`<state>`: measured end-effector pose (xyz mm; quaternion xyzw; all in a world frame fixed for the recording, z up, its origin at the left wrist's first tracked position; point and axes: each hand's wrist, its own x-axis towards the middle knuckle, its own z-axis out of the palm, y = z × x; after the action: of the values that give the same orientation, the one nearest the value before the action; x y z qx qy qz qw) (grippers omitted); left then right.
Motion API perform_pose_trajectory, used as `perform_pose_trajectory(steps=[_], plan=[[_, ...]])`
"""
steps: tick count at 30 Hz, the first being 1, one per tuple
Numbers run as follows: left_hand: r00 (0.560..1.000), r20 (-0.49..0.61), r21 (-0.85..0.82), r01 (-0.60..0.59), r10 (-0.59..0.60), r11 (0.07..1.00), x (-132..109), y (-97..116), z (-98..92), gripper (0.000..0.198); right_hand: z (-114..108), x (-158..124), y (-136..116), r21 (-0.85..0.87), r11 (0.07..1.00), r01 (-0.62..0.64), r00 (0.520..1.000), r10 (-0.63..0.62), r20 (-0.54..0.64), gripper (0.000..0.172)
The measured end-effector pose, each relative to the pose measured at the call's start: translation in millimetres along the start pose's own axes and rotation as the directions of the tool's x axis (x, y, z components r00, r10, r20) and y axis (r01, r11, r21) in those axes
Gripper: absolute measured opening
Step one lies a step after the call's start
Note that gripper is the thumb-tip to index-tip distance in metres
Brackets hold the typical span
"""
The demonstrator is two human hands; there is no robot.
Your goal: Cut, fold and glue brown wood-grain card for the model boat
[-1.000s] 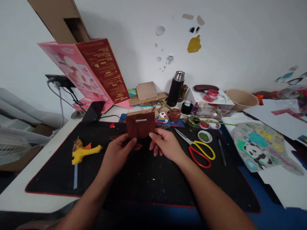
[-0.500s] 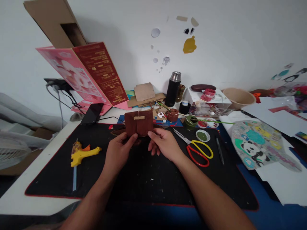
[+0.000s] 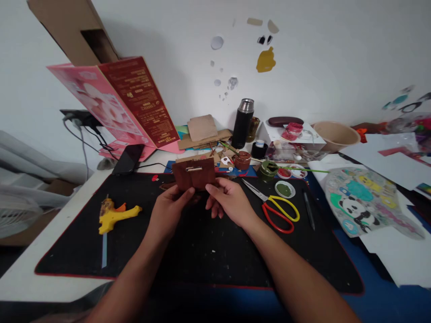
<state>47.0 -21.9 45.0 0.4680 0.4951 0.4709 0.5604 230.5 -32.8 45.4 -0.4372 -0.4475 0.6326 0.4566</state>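
Observation:
Both hands hold up a small brown-painted panel [image 3: 194, 179], probably cardboard, above the black desk mat [image 3: 202, 255]. It has a vertical seam and a small pale strip near its top edge. My left hand [image 3: 169, 207] pinches the lower left edge, thumb in front and fingers behind. My right hand [image 3: 229, 200] grips the lower right corner between thumb and forefinger, its other fingers curled below. More brown material [image 3: 166, 185] shows just behind the left side of the panel, largely hidden. Right of my right hand lie scissors [image 3: 271, 202] with one yellow and one red handle, blades parted.
A yellow glue gun [image 3: 114, 216] lies at left on the mat. Behind are a phone [image 3: 129, 159], cardboard pieces [image 3: 202, 128], a black thermos [image 3: 242, 123] and open paint jars [image 3: 267, 171]. A green paint lid [image 3: 284, 189] and a pen [image 3: 309, 211] lie at right.
The brown panel has tilted, so its pale strip looks thinner and its face darker. Both hands keep nearly the same place and grip.

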Motion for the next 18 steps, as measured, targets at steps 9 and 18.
perform_pose_trajectory(steps=[9, 18], plan=[[0.999, 0.026, -0.075, 0.034, -0.032, 0.997, 2.1, -4.0, 1.7, 0.052, -2.5, 1.0, 2.1, 0.010, 1.000, -0.020, 1.000, 0.020, -0.004, 0.039], [0.999, -0.013, -0.026, 0.043, -0.043, 0.999, 2.7, -3.8, 1.9, 0.050, -2.2, 2.2, 5.7, -0.001, 1.000, -0.031, 1.000, 0.031, 0.003, 0.036]])
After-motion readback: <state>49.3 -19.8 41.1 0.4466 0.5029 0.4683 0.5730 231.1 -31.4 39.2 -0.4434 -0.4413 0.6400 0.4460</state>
